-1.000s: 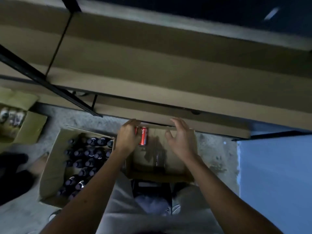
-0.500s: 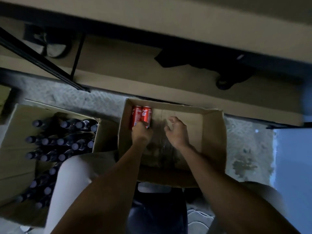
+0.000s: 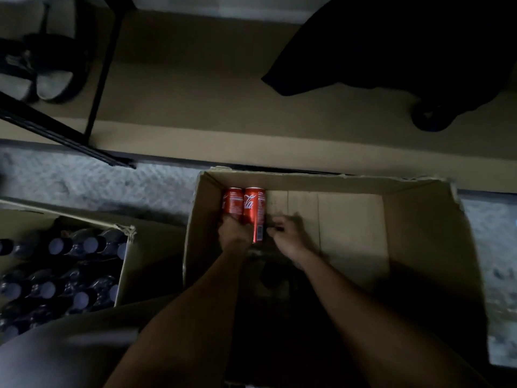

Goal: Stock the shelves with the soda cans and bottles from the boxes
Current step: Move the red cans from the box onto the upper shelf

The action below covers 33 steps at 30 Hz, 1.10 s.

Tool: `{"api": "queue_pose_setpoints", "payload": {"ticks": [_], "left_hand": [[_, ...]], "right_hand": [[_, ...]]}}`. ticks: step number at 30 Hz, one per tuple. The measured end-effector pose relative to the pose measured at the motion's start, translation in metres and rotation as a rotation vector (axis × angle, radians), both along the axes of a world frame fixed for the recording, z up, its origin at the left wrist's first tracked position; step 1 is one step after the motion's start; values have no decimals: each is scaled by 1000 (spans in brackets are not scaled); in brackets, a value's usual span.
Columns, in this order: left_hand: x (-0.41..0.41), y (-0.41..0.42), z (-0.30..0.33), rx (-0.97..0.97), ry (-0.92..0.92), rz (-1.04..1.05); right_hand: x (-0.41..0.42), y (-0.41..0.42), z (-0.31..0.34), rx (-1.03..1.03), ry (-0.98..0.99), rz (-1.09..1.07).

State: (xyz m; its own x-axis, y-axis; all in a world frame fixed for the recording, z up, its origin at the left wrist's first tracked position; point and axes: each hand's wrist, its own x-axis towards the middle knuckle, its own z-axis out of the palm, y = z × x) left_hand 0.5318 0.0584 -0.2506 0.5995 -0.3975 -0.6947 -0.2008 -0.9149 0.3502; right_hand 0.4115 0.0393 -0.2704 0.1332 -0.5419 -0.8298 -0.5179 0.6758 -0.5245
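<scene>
Two red cola cans stand side by side in the far left corner of an open cardboard box (image 3: 419,247) on the floor. My left hand (image 3: 233,233) grips the lower part of the left can (image 3: 232,203). My right hand (image 3: 289,238) is blurred, its fingers loosely curled, with the fingertips at the right side of the right can (image 3: 255,211). The rest of the box floor is bare cardboard. Beyond the box runs the low shelf board (image 3: 223,141).
A second box (image 3: 124,264) at the left holds several dark bottles (image 3: 56,246) with pale caps. A dark bag (image 3: 405,51) and a wheel lie on the shelf at upper right. Black shelf posts (image 3: 100,74) stand at upper left. Grey floor shows on both sides.
The camera has tilted down and come closer to the box. My left hand has closed round the left can, and my right hand has moved left to the right can.
</scene>
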Motion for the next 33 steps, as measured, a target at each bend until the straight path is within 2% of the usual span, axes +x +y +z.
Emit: {"api": "queue_pose_setpoints", "payload": {"ticks": [3,7,11,14,17,20,25,28,33], "left_hand": [[0,-1,-10,-15,5,97],[4,-5,-10,-15,-17,112],[5,-17,-16,-46,79,154],[2,-19,-23,-60,82,109],[-3,-10,-38,-46,163,58],[1,4,-87,-22,181,49],[-21,11,-44,-29,372,38],[-33,23,-43,-103,404,41],[-39,39,-33,-98,542,-76]], "right_hand": [[2,-1,-14,118,-58,-80],[-2,0,-24,102,-105,-167],[-10,0,-15,183,-195,-265],[-20,-2,-19,145,-180,-260],[-28,-6,-17,165,-180,-236],[-33,-7,-20,156,-164,-206],[-49,-5,-24,153,-111,-254],[-62,3,-22,196,-137,-206],[-81,24,-19,227,-190,-164]]}}
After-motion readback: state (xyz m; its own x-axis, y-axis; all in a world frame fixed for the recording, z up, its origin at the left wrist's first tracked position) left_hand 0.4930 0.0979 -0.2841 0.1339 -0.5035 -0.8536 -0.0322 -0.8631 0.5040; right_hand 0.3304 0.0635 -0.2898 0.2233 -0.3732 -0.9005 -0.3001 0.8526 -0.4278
